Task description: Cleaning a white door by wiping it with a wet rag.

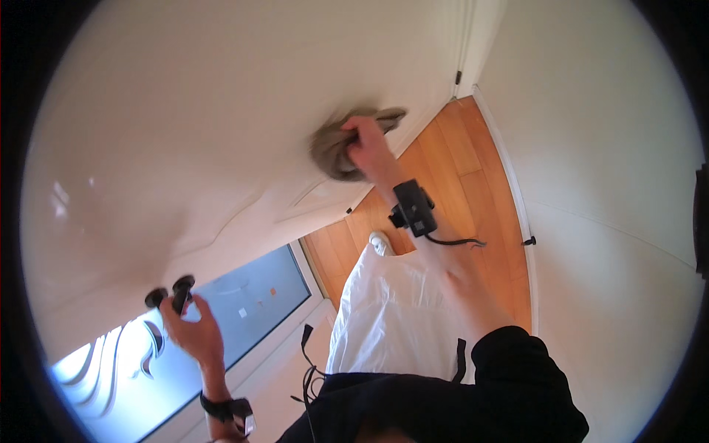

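My right hand [368, 141] presses a bunched grey-brown cloth [335, 149] against a glossy cream door panel [249, 99]; hand and cloth are slightly blurred. At the lower left, my left hand [194, 326] is at a pair of dark round knobs [170, 290] by the panel's edge, its thumb and fingers around the nearer dark part. A black device [415, 207] is strapped to my right wrist, and a black band [224, 408] with a small device circles my left wrist.
A cream panel [604, 166] with a small black stopper [530, 241] stands on the right. Wood flooring [443, 149] shows between the panels, with my white shoe [380, 242] on it. Frosted glass [255, 299] in a white frame lies at lower left. Black cables [308, 371] hang beside me.
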Available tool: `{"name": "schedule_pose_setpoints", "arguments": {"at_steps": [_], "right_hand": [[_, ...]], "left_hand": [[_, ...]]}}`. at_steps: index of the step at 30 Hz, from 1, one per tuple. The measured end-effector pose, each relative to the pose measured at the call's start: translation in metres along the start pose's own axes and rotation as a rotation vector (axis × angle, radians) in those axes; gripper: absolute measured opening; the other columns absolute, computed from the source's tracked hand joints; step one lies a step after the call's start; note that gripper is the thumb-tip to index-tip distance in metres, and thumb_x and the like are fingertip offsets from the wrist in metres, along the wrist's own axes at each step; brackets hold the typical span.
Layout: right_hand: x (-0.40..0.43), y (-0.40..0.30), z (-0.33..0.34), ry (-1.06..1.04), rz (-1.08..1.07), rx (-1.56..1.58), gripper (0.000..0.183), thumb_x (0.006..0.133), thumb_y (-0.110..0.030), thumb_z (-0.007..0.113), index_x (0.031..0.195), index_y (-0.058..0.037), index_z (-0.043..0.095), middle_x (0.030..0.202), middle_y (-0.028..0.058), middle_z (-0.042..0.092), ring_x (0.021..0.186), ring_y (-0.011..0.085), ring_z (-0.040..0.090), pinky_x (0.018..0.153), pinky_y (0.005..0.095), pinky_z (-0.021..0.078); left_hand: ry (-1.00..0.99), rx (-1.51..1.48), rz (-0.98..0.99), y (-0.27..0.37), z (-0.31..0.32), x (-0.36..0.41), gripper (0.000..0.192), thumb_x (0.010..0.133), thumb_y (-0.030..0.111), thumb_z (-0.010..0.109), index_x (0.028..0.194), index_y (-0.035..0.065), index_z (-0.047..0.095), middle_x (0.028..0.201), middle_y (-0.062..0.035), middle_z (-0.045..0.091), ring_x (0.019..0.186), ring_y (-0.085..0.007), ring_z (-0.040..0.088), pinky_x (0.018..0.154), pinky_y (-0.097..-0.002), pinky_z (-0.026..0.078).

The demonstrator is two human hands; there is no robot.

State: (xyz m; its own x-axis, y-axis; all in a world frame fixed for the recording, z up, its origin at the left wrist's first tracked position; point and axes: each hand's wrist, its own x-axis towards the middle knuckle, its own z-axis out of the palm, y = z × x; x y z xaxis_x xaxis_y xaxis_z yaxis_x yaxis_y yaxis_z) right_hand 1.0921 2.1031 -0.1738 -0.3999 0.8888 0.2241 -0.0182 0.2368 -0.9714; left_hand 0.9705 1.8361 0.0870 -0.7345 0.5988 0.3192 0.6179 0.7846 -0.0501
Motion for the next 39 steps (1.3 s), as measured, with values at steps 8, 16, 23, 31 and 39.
{"name": "schedule_pose_setpoints", "arguments": {"at_steps": [8, 16, 23, 31, 39], "right_hand": [[-0.083, -0.015, 0.072, -0.232, 0.007, -0.231, 0.030, 0.059, 0.004, 0.049, 0.088, -0.0046, 0.050, 0.087, 0.0146, 0.051, 0.085, 0.0316, 0.050, 0.076, 0.0366, 0.0399], [-0.072, -0.132, 0.045, -0.373, 0.483, 1.006, 0.026, 0.067, 0.004, 0.056, 0.090, -0.0064, 0.051, 0.089, 0.0078, 0.052, 0.091, 0.0177, 0.051, 0.083, 0.0326, 0.0418], [-0.026, -0.350, -0.003, -0.422, 0.440, 0.616, 0.042, 0.065, 0.007, 0.048, 0.106, -0.0006, 0.048, 0.096, 0.0098, 0.056, 0.091, 0.0229, 0.054, 0.079, 0.0339, 0.0461], [-0.066, -0.444, 0.075, -0.836, -0.406, -0.189, 0.031, 0.070, -0.009, 0.063, 0.099, -0.0010, 0.055, 0.094, 0.0090, 0.059, 0.089, 0.0221, 0.056, 0.080, 0.0332, 0.0447], [-0.126, -0.358, 0.181, -0.819, -0.949, -0.588, 0.039, 0.062, -0.023, 0.064, 0.097, -0.0071, 0.057, 0.096, 0.0127, 0.057, 0.092, 0.0308, 0.052, 0.081, 0.0404, 0.0412]], "left_hand": [[0.190, -0.078, 0.198, 0.043, -0.017, -0.012, 0.030, 0.059, 0.009, 0.059, 0.086, 0.0029, 0.050, 0.081, -0.0118, 0.051, 0.075, -0.0314, 0.050, 0.066, -0.0390, 0.038], [0.103, -0.291, 0.362, 0.051, -0.044, -0.023, 0.037, 0.057, 0.011, 0.055, 0.091, -0.0007, 0.047, 0.084, -0.0147, 0.047, 0.081, -0.0298, 0.045, 0.074, -0.0396, 0.034], [0.092, -0.558, 0.481, 0.008, -0.058, -0.024, 0.051, 0.060, 0.005, 0.052, 0.108, -0.0080, 0.042, 0.104, -0.0221, 0.044, 0.098, -0.0332, 0.042, 0.091, -0.0421, 0.029], [0.128, -1.017, 0.541, -0.017, -0.055, -0.074, 0.046, 0.058, -0.003, 0.053, 0.104, -0.0008, 0.052, 0.125, -0.0189, 0.038, 0.118, -0.0323, 0.035, 0.096, -0.0400, 0.031], [-0.089, -1.291, 0.032, -0.093, -0.014, -0.144, 0.025, 0.067, -0.010, 0.048, 0.086, 0.0011, 0.060, 0.095, -0.0119, 0.060, 0.088, -0.0280, 0.058, 0.075, -0.0341, 0.046]]}}
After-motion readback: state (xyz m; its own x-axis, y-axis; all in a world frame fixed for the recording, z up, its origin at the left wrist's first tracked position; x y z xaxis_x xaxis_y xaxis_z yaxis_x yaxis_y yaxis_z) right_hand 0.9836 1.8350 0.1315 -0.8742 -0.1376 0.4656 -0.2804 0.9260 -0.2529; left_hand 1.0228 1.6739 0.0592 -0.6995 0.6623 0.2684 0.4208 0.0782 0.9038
